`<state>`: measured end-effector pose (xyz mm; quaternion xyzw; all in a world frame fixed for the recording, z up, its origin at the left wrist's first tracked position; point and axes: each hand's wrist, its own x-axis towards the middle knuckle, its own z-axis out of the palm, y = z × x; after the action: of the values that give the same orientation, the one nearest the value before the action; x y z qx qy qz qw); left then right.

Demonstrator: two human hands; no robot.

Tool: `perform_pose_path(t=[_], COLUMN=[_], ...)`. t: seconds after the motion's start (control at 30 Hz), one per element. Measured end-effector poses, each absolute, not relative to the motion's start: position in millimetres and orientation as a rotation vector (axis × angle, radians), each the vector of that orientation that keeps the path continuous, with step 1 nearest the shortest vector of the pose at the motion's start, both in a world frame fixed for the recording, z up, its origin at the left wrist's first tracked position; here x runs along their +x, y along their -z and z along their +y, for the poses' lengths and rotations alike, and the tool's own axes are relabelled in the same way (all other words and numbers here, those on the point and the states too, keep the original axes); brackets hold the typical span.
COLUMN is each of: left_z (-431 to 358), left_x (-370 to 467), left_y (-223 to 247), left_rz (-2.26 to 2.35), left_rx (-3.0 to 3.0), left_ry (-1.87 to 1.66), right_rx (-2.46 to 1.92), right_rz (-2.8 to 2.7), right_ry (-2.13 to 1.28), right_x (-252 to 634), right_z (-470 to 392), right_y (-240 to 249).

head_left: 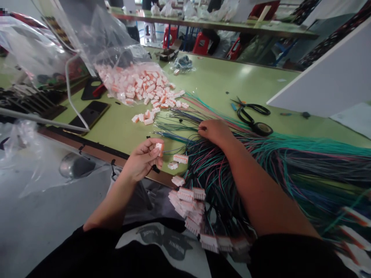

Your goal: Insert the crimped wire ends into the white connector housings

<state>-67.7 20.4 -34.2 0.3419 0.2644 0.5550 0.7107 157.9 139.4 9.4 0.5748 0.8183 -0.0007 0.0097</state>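
Note:
A white and orange connector [159, 149] is pinched between the thumb and fingers of my left hand [145, 157], near the table's front edge; a thin blue wire runs from it to the right. My right hand [215, 131] lies over the wire bundle [208, 158], fingers curled in at the dark wires; what they grip is too small to make out. Just right of my left hand, a wired connector [181, 158] rests on the table. More wired connectors [187, 195] hang in a cluster at the front edge. Loose connectors [149, 87] spill from a clear plastic bag [116, 58] at the back left.
Black-handled scissors [246, 110] and a roll of black tape [262, 128] lie beyond my right forearm. A phone [92, 115] lies on the left beside a white metal frame [71, 88]. A white panel [327, 77] stands at the right.

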Motion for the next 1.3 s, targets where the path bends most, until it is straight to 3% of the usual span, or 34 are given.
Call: perform_pose_path(t=[0.27, 0.4, 0.5, 0.63, 0.7, 0.87, 1.07, 1.3], left_z=[21, 21, 22, 23, 23, 24, 25, 25], left_x=[-67, -66, -66, -65, -65, -65, -66, -64], left_y=[34, 33, 33, 33, 34, 35, 34, 34], left_rz=[0.597, 0.608, 0.609, 0.601, 0.597, 0.588, 0.604, 0.577], left_rx=[0.74, 0.726, 0.713, 0.703, 0.705, 0.711, 0.711, 0.728], left_ry=[-1.244, -1.253, -1.253, -1.264, -1.265, -1.271, -1.272, -1.312], right_rx=[2.344, 2.222, 2.136, 2.572, 2.679, 2.084, 1.553, 1.558], right_rz=[2.512, 2.727, 2.74, 2.544, 2.644, 3.11, 3.241, 3.13], right_ry=[0.105, 0.313, 0.17, -0.166, -0.087, 0.575, 0.683, 0.925], right_x=[158, 148, 143, 152, 154, 133, 104, 97], right_z=[139, 130, 125, 126, 125, 102, 75, 69], right_y=[-15, -19, -24, -31, -33, -38, -35, -28])
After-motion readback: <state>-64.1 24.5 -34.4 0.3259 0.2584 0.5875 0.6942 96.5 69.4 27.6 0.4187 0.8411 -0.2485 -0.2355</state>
